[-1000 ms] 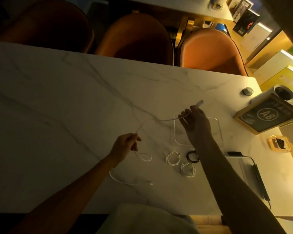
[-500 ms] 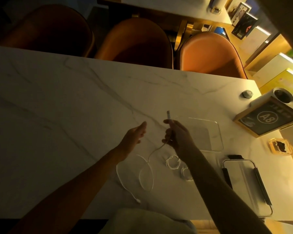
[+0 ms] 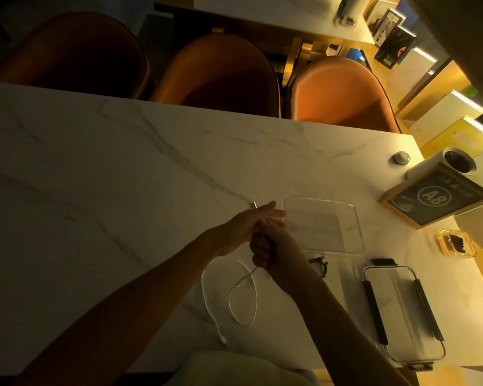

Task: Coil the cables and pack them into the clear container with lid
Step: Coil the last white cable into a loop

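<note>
A thin white cable (image 3: 243, 296) lies in loose loops on the marble worktop (image 3: 95, 176) at lower centre of the frame, one plug end trailing toward the near edge. Its upper length rises into the right hand (image 3: 265, 246), whose grip is curled tight around it. The left hand (image 3: 248, 221) meets the right just above, fingers mostly straight, with the cable's other plug showing at its thumb side; how firmly it holds cannot be told. Just right of the hands sits the clear container (image 3: 346, 207), and its lid (image 3: 402, 316) with dark clips lies at lower right, close to the worktop's near edge. A small dark cable bundle (image 3: 319, 264) rests between them. At right, a framed sign (image 3: 435, 196) reads "A8". The worktop's left half is open marble.
</note>
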